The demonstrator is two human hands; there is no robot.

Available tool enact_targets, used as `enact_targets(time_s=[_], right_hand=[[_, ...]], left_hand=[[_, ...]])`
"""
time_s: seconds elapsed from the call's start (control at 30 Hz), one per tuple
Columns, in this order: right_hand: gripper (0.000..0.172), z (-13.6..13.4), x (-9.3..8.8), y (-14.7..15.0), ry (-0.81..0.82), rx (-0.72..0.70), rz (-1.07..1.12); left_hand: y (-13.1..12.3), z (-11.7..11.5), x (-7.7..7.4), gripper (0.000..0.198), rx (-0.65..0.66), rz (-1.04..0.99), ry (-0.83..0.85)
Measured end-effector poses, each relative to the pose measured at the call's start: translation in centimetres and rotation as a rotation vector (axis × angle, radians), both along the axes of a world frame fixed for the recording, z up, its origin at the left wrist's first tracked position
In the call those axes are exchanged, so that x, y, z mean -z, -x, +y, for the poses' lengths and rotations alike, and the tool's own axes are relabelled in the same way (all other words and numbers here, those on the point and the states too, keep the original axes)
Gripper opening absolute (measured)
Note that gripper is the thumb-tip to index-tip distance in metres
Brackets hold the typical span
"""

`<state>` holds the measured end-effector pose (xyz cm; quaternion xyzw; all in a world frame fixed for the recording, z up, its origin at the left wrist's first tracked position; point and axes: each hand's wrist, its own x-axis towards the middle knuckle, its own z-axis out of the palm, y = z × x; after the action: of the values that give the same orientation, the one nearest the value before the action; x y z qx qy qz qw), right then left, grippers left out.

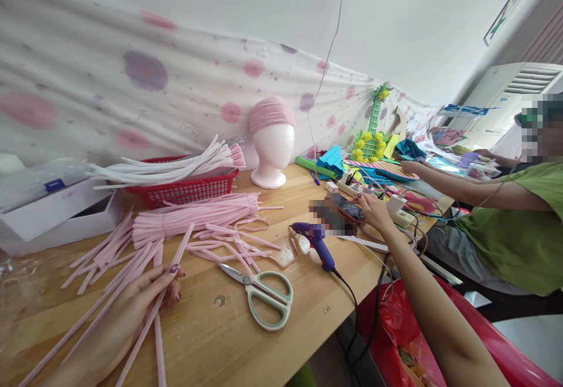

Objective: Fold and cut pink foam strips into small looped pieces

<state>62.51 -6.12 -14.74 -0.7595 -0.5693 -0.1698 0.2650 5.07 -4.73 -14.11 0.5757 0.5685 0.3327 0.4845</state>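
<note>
My left hand (pixel 152 293) pinches a pink pipe cleaner (pixel 180 252) between thumb and fingers above the table's near left. Beyond it lie a tied bundle of pink pipe cleaners (pixel 193 217) and several loose ones. My right hand (pixel 373 214) reaches to a phone (pixel 349 206) lying on the table, fingers outstretched at its right edge. Whether they press the screen I cannot tell. Between my hands are scissors (pixel 266 296) with pale green handles, blades part open, and a purple glue gun (pixel 316 243) with a black cord.
A white foam head (pixel 272 149) in a pink wrap stands near the wall beside a red basket (pixel 189 190) of white pipe cleaners. White boxes (pixel 53 211) sit left. Power strips (pixel 400 217) and cables crowd the right. A person in a green shirt (pixel 519 223) works there.
</note>
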Motion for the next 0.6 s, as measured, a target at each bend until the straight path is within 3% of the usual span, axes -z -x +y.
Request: enact_targets(time_s=[0.1,0.6], right_hand=[[0.049,0.21,-0.06,0.22,0.009,-0.006,0.008],[0.045,0.51,-0.17,0.93,0.093,-0.04,0.05]], left_hand=[[-0.01,0.08,0.11,0.033,0.059,0.011,-0.045],[-0.5,-0.16,-0.72,0.033,0.042,0.009,-0.07]])
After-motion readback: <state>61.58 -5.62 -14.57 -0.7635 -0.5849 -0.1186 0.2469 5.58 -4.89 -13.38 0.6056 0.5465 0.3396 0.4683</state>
